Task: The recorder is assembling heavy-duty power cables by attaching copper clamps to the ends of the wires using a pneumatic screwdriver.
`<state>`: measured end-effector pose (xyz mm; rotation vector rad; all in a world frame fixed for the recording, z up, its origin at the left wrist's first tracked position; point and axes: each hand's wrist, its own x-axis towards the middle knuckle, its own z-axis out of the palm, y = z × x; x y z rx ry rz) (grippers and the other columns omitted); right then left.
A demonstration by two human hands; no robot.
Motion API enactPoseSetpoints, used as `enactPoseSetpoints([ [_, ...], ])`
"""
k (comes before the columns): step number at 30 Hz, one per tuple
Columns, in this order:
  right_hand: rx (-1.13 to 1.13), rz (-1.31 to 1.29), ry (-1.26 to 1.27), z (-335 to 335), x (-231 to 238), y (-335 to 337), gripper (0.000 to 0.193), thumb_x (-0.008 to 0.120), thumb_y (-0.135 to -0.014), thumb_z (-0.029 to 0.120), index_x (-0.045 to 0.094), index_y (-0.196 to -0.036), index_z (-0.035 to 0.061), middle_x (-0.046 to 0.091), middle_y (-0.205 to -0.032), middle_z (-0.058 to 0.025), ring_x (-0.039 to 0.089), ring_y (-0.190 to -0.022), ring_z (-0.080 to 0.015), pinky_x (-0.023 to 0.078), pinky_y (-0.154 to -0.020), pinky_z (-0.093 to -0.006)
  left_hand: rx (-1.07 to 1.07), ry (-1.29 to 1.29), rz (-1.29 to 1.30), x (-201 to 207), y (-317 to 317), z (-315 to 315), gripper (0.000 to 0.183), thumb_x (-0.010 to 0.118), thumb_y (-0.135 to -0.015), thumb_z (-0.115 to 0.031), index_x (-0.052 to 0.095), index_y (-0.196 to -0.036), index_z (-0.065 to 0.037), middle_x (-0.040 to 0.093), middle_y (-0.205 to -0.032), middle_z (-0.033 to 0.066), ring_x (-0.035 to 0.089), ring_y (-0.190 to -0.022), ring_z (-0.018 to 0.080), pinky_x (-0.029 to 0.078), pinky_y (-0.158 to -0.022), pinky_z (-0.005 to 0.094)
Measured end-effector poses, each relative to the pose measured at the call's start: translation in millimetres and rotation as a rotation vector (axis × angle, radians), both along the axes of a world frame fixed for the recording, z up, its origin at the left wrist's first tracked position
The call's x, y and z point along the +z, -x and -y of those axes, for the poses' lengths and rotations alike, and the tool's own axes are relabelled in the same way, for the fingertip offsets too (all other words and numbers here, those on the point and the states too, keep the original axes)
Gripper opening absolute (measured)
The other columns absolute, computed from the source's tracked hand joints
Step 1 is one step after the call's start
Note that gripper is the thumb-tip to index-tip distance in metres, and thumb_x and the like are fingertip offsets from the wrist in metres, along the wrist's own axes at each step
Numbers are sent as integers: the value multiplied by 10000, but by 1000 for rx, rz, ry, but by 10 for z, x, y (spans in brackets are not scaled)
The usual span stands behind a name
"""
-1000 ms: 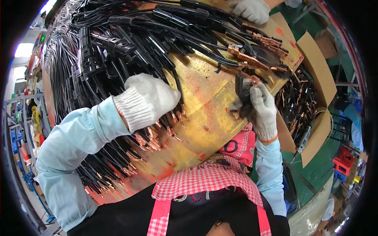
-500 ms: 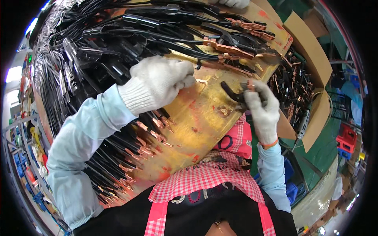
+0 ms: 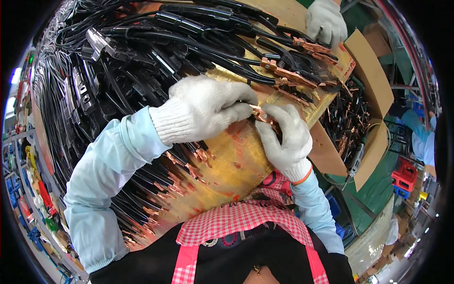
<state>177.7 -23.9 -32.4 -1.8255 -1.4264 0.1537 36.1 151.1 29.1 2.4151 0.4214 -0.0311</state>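
Note:
My left hand [image 3: 205, 110], in a white knit glove, is closed over the middle of the worktable. It pinches a cable's copper end, mostly hidden by the fingers. Against it, my right hand [image 3: 287, 135], also gloved, grips a copper-jawed clamp piece [image 3: 263, 115]; the fingers cover most of this piece. The two hands nearly meet at the copper parts. Just beyond them lie assembled black clamps with copper jaws [image 3: 289, 75]. Below my left forearm, several black cables with copper ends [image 3: 177, 182] lie in a row.
Black cables and covers [image 3: 118, 57] are heaped across the table's left and far side. At right stands an open cardboard box [image 3: 373, 71] full of clamp parts, a tool [image 3: 355, 161] at its edge. Another person's gloved hand [image 3: 326, 23] is at the far edge.
My right hand has moved left with the clamp piece and met the copper end in my left hand. The other person's hand has come further into view.

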Motion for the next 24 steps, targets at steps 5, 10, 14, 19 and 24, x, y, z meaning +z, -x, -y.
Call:
enactPoseSetpoints([
  [5,21,-11,-86,-63,-36,35,326,796,-770,156,663,-1063,103,630,-850,-94,643,-712,-294,494,-606,-402,-51,79,-24,-61,-11,-68,220,666,-922,-248,732,-1055,-86,730,-840,104,729,-767,251,565,-694,347],
  [10,29,-84,-148,-37,-92,57,340,800,-758,141,673,-1068,81,646,-873,-106,650,-735,-305,514,-642,-399,-41,159,-148,8,-39,-85,230,654,-928,-250,739,-1039,-68,731,-853,120,721,-782,244,560,-720,335],
  [14,43,-48,-116,-26,-107,34,361,798,-739,145,680,-1075,87,650,-890,-96,650,-769,-306,519,-671,-407,-47,225,-205,14,-59,-110,250,648,-930,-264,738,-1049,-63,730,-867,132,716,-801,239,555,-746,333],
  [19,87,178,-14,-14,-27,-71,379,781,-722,179,681,-1083,123,646,-922,-64,639,-853,-293,511,-731,-418,-69,217,-346,81,-127,-122,280,643,-930,-279,734,-1070,-54,731,-885,137,714,-813,229,552,-755,333],
  [24,147,138,-31,-27,-33,-173,398,763,-750,178,670,-1134,137,630,-886,-49,637,-823,-297,513,-716,-429,-44,212,-306,46,-106,-102,286,638,-931,-279,732,-1074,-50,731,-878,131,707,-797,217,548,-748,324],
])
